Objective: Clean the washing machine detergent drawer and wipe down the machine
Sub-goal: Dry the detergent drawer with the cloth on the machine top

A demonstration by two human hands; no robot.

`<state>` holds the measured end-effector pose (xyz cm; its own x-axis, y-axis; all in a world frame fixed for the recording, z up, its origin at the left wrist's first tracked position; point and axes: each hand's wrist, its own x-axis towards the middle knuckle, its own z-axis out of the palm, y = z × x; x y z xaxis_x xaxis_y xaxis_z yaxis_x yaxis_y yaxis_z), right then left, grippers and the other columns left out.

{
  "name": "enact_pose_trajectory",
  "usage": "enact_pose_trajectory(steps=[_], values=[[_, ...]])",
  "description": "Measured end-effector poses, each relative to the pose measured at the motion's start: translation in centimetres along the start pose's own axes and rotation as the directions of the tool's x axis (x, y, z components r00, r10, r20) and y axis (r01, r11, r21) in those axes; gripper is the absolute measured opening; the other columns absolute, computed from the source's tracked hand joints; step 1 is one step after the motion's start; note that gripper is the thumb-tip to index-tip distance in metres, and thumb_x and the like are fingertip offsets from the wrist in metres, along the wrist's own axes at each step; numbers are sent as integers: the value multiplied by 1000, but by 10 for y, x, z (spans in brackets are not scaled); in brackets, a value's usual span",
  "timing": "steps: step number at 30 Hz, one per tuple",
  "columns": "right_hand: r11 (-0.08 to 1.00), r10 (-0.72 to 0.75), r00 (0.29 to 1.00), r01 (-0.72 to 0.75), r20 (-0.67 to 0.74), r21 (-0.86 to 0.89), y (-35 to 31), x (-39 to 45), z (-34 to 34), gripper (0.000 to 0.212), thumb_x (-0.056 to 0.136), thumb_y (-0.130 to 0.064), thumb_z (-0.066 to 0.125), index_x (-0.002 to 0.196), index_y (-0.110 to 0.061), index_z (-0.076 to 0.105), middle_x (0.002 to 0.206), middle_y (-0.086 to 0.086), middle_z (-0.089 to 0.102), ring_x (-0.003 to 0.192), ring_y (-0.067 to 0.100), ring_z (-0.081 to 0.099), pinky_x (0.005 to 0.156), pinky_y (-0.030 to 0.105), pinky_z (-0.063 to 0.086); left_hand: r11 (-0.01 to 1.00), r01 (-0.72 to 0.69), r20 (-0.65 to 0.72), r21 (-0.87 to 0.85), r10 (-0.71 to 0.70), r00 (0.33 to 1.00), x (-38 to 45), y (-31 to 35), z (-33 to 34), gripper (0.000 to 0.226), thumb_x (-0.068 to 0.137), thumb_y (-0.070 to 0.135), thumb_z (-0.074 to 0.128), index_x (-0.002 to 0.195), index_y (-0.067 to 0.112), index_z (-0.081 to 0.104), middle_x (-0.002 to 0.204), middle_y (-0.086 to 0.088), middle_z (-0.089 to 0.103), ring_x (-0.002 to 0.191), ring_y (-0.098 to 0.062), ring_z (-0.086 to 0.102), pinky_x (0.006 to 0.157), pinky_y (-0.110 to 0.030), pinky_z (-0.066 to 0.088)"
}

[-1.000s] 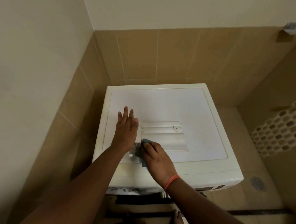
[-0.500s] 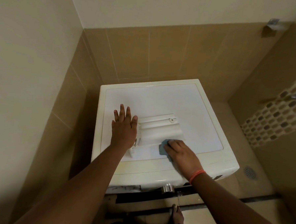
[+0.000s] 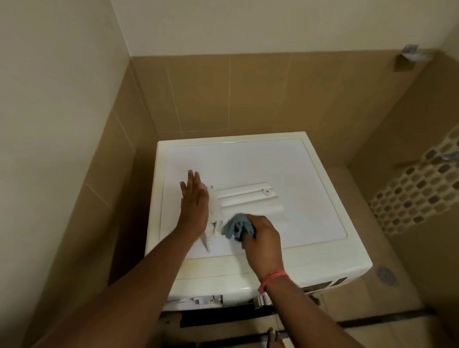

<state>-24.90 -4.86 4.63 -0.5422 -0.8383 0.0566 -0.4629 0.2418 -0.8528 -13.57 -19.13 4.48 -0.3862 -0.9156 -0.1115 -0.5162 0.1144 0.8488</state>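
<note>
Drawer wipe-down on washing machine (image 3: 314, 210) top.
Left hand (image 3: 194, 206), fingers flat and spread, holding nothing, braces detergent drawer (image 3: 248, 201) lying on the lid; right hand (image 3: 263, 239) fingers bunched around blue cloth (image 3: 233, 227) at drawer's near edge. Advise short strokes along ribs, steady bracing.

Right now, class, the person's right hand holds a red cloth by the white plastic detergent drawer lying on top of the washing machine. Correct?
Not quite: the head view shows the crumpled cloth in the right hand is blue, not red. The rest stands.

Head view, steeply down, close over washing machine (image 3: 250, 159).
</note>
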Motion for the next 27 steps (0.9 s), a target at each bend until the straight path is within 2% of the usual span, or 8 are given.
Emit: enact_pose_trajectory(steps=[4, 6, 9, 11, 16, 20, 23, 27], values=[[978, -202, 976, 198, -74, -63, -55, 49, 8, 35, 81, 9, 53, 98, -16, 72, 97, -2, 64, 90, 9, 57, 81, 10, 43, 983, 33, 29, -179, -28, 999, -5, 2, -3, 56, 103, 48, 4, 156, 33, -4, 164, 13, -11, 150, -11, -15, 121, -44, -7], [936, -308, 944, 323, 120, -141, -68, 83, 15, 34, 75, 10, 53, 85, -16, 73, 92, 1, 67, 86, 15, 61, 81, 26, 49, 962, 65, 38, -265, -57, 998, -6, 3, -5, 64, 96, 61, 3, 156, 38, -3, 164, 12, -9, 151, -14, -10, 121, -47, -3], [875, -263, 857, 406, 444, -265, -71, 104, 33, 30, 85, 0, 56, 103, -17, 72, 99, 7, 71, 92, 23, 65, 87, 39, 52, 930, 102, 35, -354, -95, 995, -3, -1, -4, 86, 80, 83, 7, 155, 41, 1, 165, 8, -6, 152, -16, -4, 123, -48, 3], [876, -283, 837, 424, 469, -228, -64, 99, 40, 39, 83, 1, 53, 111, -22, 68, 102, 4, 70, 94, 19, 64, 85, 36, 53, 933, 87, 20, -348, -86, 996, 1, -6, -3, 96, 72, 92, 11, 153, 43, 3, 164, 12, -4, 151, -13, -9, 123, -50, -1], [839, -441, 780, 534, 444, -104, -52, 69, 25, 26, 76, 7, 54, 89, -12, 66, 94, -6, 63, 86, 6, 53, 78, 25, 48, 980, 63, -60, -191, -75, 995, 2, 1, 1, 71, 87, 62, 3, 154, 38, 3, 164, 14, -1, 151, -15, -14, 121, -53, -8], [810, -461, 744, 575, 484, -113, -27, 38, 7, 36, 76, 10, 56, 95, -17, 68, 104, -9, 65, 99, 7, 55, 91, 21, 45, 983, 86, -49, -164, -95, 994, 2, -2, 1, 74, 85, 61, 0, 155, 35, 2, 164, 13, -5, 151, -16, -14, 121, -49, -9], [876, -365, 787, 472, 497, -103, -20, 32, -13, 47, 79, 13, 55, 104, -23, 71, 109, -10, 66, 100, 1, 56, 91, 12, 42, 977, 71, -17, -200, -76, 997, 2, -1, -4, 70, 91, 60, 4, 155, 34, 3, 164, 12, -6, 150, -16, -15, 121, -49, -9], [983, -83, 947, 27, 311, 180, -23, 27, -26, 38, 95, 3, 49, 96, -30, 68, 97, -10, 69, 91, 4, 64, 83, 23, 53, 997, -74, 63, -37, 77, 995, -2, -9, -27, 59, 99, 51, 14, 156, 32, 13, 164, 15, 1, 149, -10, -17, 123, -46, -1]])
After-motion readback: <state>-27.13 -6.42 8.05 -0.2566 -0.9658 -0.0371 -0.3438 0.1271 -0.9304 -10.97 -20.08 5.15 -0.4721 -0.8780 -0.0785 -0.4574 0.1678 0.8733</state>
